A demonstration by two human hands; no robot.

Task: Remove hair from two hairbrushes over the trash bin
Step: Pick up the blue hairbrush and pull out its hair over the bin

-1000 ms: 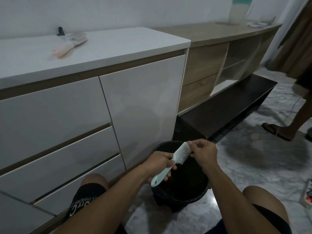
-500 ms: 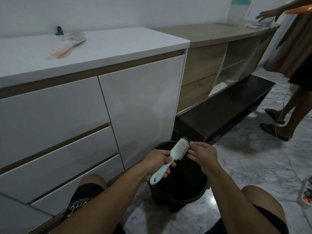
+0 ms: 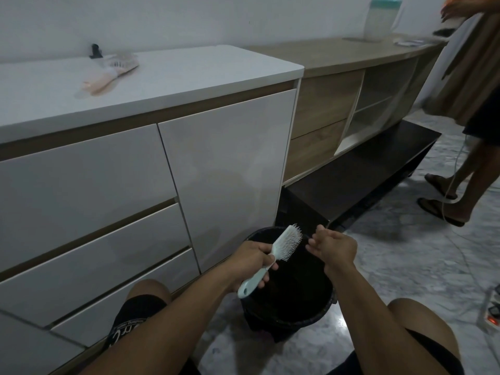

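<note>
Over the black trash bin [image 3: 326, 311], the right hand [image 3: 334, 249] has come off the bristles it was pinching a second ago, fingers loosely curled, suggesting a tuft pulled free. The left hand [image 3: 250, 262] grips the mint hairbrush [image 3: 281, 249] by its handle. The pink hairbrush [image 3: 111, 74] waits on the table [image 3: 189, 69].

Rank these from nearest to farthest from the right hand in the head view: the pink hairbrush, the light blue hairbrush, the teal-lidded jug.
1. Light blue hairbrush, just left of the right hand, over the bin.
2. Pink hairbrush, on the white cabinet top, upper left.
3. Teal-lidded jug, on the far wooden counter, upper right.
</note>
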